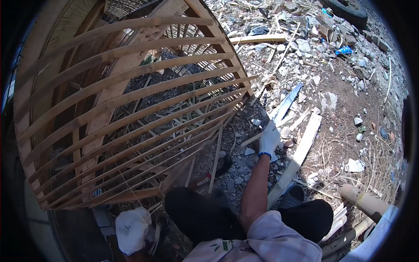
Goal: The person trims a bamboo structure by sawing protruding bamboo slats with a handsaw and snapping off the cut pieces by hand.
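My right hand (269,139), in a white knitted glove with a blue cuff, is closed around the handle of a hand saw (288,104). The saw's pale toothed blade points up and away, over the rubble to the right of a slatted wooden frame (126,102). Low at the left, my left hand (132,230), also gloved in white, is curled just below the frame's near edge. What its fingers hold, if anything, is hidden. Long thin slats run across the frame between its wooden side rails.
A pale plank (301,150) lies right of my right forearm. Bamboo poles (365,202) rest at the lower right. Broken stones and wood scraps cover the ground, with a tyre (347,12) at the far right and a blue wrapper (344,51) nearer.
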